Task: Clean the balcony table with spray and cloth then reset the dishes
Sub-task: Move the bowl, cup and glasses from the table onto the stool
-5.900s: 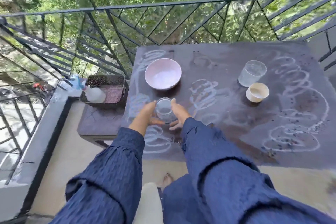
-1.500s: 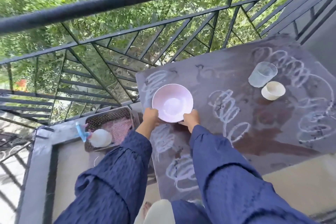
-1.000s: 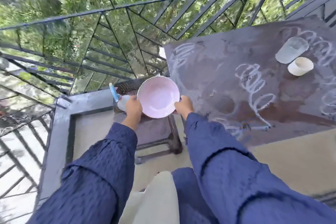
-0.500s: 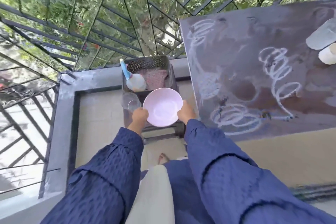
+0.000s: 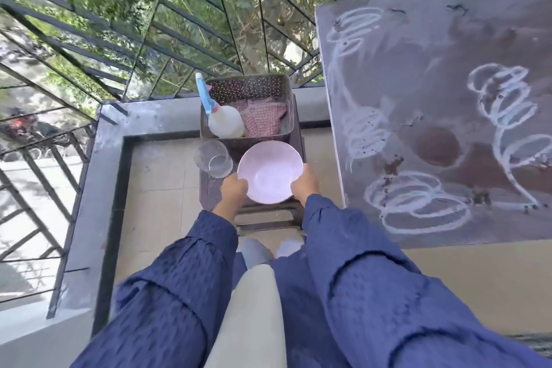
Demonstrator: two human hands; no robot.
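You've got the pink bowl point(image 5: 269, 172) in both hands: left hand point(image 5: 234, 188) clamped on the near-left rim, right hand point(image 5: 303, 187) on the near-right rim, fingers curled under and out of sight. The bowl sits low over the small stool point(image 5: 263, 212) beside the desk point(image 5: 433, 116); can't tell if its base is touching the stool yet or just above it.

Handling, as a judgement: the bowl looks like thin plastic or melamine, so light and stiff, prob. not fragile, smooth and a bit slippery at the rim. The opposite-sides grip you have is the right one; keep thumbs on top of the rim, fingers under.

The clear glass point(image 5: 213, 159) stands on the stool just left of the bowl, very close to it. That one looks fragile and easy to tip, so ease the bowl down w/o nudging it. Take glasses round the wall, not the rim.

Behind them on the stool is the basket point(image 5: 251, 88) w/ the spray bottle point(image 5: 222, 121) and the checked cloth point(image 5: 263, 118) inside. Bottle: light, take it at the neck by the blue trigger. Cloth: soft, bunch it in one hand.

The desk is covered in chalk scribbles and brown stains, not yet wiped, so you're in the clearing stage.
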